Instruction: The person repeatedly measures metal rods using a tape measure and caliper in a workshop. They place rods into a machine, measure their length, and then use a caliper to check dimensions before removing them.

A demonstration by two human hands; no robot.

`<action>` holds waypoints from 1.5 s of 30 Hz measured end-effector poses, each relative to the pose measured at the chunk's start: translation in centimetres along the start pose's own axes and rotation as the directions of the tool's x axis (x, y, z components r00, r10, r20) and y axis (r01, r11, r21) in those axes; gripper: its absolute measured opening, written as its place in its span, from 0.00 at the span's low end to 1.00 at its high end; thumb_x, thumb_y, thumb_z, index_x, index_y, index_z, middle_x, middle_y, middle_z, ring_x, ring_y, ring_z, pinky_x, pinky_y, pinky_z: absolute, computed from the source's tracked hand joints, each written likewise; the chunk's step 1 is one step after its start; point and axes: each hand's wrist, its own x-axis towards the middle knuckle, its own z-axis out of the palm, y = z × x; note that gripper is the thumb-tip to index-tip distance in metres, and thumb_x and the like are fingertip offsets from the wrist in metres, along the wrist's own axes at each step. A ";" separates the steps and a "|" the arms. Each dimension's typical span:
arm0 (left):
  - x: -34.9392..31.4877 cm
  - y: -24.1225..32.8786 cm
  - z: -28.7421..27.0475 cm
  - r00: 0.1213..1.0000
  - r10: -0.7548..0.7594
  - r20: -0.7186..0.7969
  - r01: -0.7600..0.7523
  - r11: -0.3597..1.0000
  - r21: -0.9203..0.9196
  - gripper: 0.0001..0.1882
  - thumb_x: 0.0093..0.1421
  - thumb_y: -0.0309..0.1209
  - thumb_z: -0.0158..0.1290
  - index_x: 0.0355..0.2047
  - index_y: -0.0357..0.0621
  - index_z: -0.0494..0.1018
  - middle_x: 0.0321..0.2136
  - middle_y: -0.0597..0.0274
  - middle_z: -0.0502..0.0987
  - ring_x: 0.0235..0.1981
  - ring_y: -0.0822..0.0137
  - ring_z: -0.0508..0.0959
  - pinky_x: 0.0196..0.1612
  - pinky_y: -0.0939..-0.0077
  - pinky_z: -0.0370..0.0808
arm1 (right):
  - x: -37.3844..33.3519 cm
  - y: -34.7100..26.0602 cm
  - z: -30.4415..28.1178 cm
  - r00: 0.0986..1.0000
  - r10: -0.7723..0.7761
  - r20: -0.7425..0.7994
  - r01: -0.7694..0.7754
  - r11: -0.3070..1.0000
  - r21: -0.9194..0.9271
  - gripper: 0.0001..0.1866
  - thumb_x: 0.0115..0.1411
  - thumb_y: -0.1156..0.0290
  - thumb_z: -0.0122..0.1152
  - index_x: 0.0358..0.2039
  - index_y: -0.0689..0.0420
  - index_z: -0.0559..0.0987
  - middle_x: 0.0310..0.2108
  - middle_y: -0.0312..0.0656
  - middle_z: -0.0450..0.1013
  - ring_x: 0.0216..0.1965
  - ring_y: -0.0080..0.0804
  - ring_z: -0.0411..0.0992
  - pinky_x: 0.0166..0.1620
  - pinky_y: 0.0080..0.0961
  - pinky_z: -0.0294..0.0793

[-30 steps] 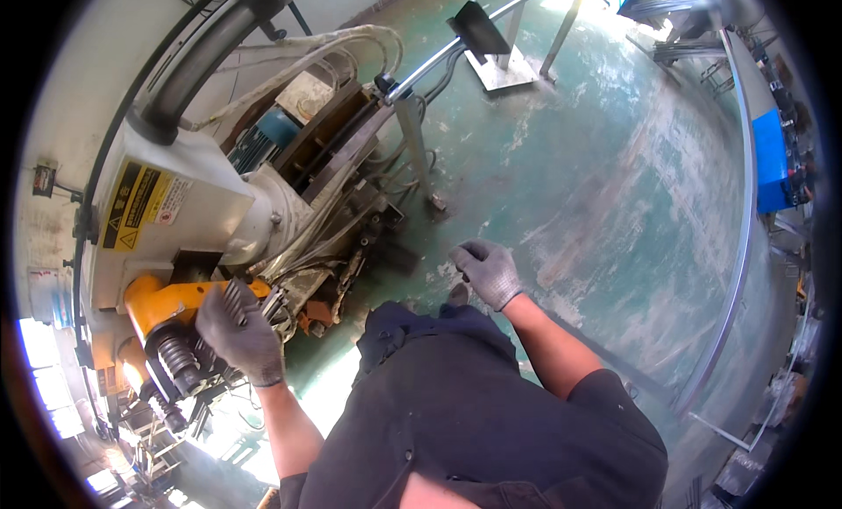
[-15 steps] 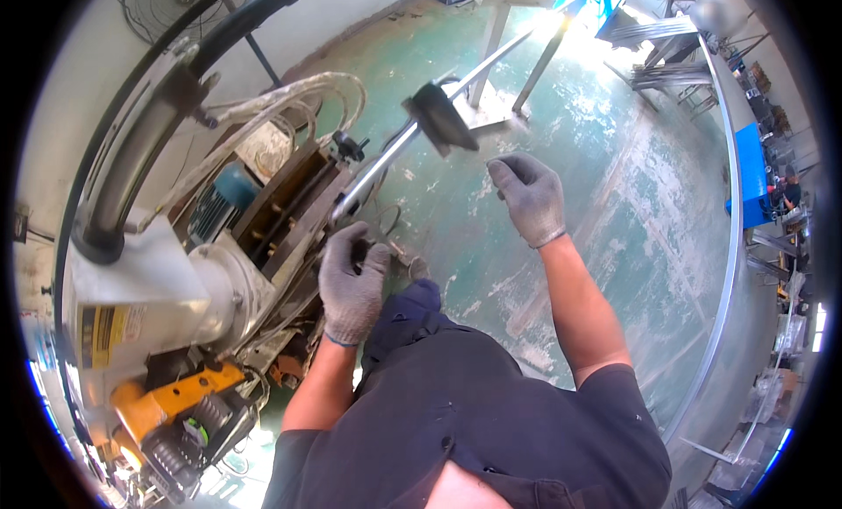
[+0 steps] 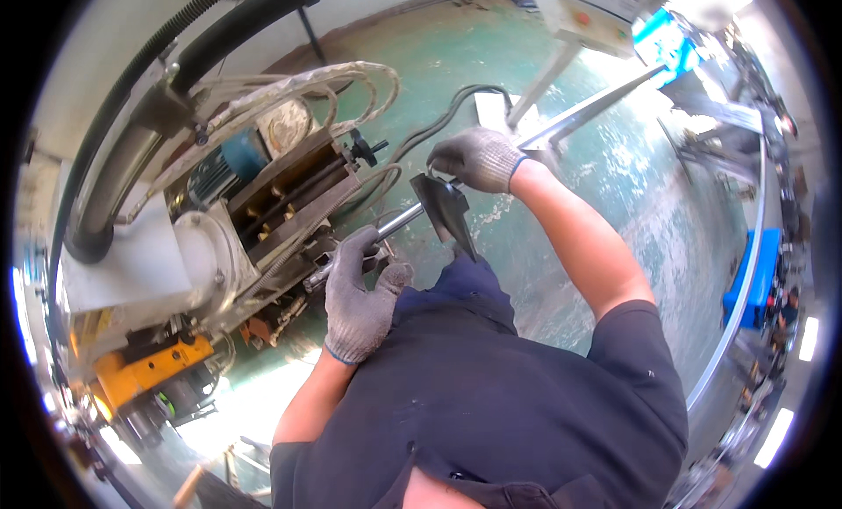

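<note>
Dark plate [image 3: 445, 209] on a metal bar [image 3: 402, 221]
Left hand [image 3: 358, 303], thumb wide, by the bar's near end; right hand [image 3: 482, 158] curled beside the plate, hold unclear.

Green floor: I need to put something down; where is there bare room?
Widest: green floor between the right forearm and the long metal rail. Also between the dark hoses and the back wall. Crowded: around the left hand, by the machine and bar.
</note>
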 end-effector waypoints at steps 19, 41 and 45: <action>4.0 3.4 16.6 0.861 -0.297 -0.413 0.285 0.954 -0.091 0.40 0.65 0.17 0.60 0.78 0.32 0.64 0.75 0.47 0.72 0.74 0.53 0.76 0.75 0.60 0.73 | 9.3 7.5 0.7 0.791 -0.417 0.448 0.394 0.907 0.148 0.17 0.68 0.52 0.70 0.47 0.49 0.92 0.45 0.53 0.88 0.49 0.60 0.85 0.54 0.53 0.83; 3.1 0.2 16.9 0.886 -0.241 -0.395 0.178 0.965 -0.191 0.46 0.59 0.05 0.46 0.81 0.30 0.59 0.76 0.46 0.71 0.79 0.55 0.71 0.79 0.59 0.70 | 14.2 7.1 7.8 0.700 -0.675 0.232 0.628 0.737 0.251 0.19 0.72 0.50 0.68 0.33 0.52 0.88 0.32 0.55 0.84 0.38 0.65 0.82 0.44 0.58 0.82; 3.9 1.4 16.5 0.879 -0.281 -0.384 0.212 0.954 -0.212 0.45 0.59 0.05 0.47 0.79 0.28 0.61 0.75 0.47 0.73 0.78 0.57 0.73 0.78 0.61 0.71 | 14.2 7.1 8.3 0.710 -0.662 0.241 0.607 0.748 0.268 0.22 0.74 0.47 0.67 0.32 0.52 0.88 0.32 0.55 0.83 0.37 0.65 0.82 0.43 0.58 0.82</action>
